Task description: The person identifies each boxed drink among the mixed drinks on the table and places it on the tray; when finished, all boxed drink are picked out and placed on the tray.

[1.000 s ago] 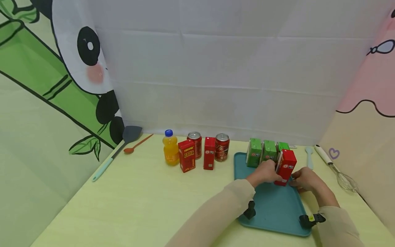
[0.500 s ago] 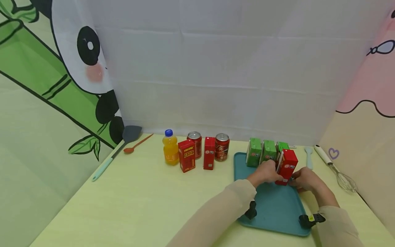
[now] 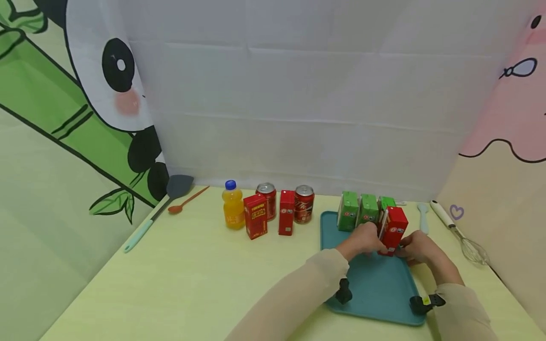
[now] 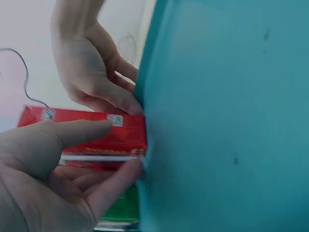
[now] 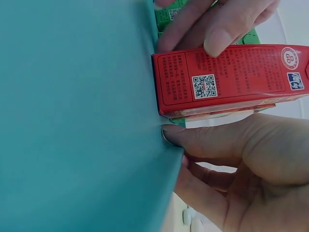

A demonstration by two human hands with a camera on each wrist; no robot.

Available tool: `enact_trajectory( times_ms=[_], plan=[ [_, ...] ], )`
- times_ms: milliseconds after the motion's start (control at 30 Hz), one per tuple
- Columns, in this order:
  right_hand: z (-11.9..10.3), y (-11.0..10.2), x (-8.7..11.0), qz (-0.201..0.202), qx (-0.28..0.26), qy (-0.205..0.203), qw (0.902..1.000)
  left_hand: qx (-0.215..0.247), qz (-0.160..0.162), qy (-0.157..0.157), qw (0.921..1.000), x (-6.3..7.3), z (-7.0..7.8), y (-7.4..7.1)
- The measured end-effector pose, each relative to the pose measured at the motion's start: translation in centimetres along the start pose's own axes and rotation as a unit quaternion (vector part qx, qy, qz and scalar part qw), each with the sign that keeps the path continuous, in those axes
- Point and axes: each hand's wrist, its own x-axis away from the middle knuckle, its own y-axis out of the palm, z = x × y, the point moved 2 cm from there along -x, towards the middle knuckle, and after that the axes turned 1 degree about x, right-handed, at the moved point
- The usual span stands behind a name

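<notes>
My left hand (image 3: 364,238) grips a red drink carton (image 3: 395,228) that stands upright on the teal tray (image 3: 373,291). Seen from the left wrist, the thumb lies on one side of the carton and the fingers on the other, near its straw. My right hand (image 3: 421,246) pinches the tray's right rim, close beside the carton. In the right wrist view its thumb (image 5: 178,135) rests on top of the rim while the fingers go underneath. Several green drink cartons (image 3: 349,210) stand along the tray's far end, partly behind my left hand and the red carton.
Left of the tray stand an orange juice bottle (image 3: 233,208), two red cartons (image 3: 256,217) and two soda cans (image 3: 304,204). A spatula (image 3: 147,226) and red spoon (image 3: 175,209) lie far left. A whisk (image 3: 471,248) and pale utensil (image 3: 423,218) lie right.
The head view has shifted slightly. The red carton has moved a touch to the right on the tray in my left hand. My right hand keeps its place on the rim.
</notes>
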Motion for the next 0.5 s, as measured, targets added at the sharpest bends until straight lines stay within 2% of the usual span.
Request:
enact_trajectory(
  times_ms=[133, 233, 367, 500],
  plan=[
    [-0.1, 0.2, -0.2, 0.002, 0.001, 0.005, 1.0, -0.071, -0.014, 0.03, 0.997, 1.3, 0.0, -1.1],
    [-0.2, 0.4, -0.2, 0.004, -0.004, 0.005, 1.0, -0.109, -0.022, 0.069, 0.9914, 2.8, -0.4, -2.3],
    [-0.3, 0.5, -0.2, 0.001, -0.007, -0.004, 1.0, -0.093, -0.026, 0.118, 0.9883, 5.3, -1.9, -4.9],
    [-0.1, 0.3, 0.1, -0.002, -0.001, 0.001, 1.0, -0.06, -0.025, 0.14, 0.988, 7.6, -3.8, -8.0]
  ],
)
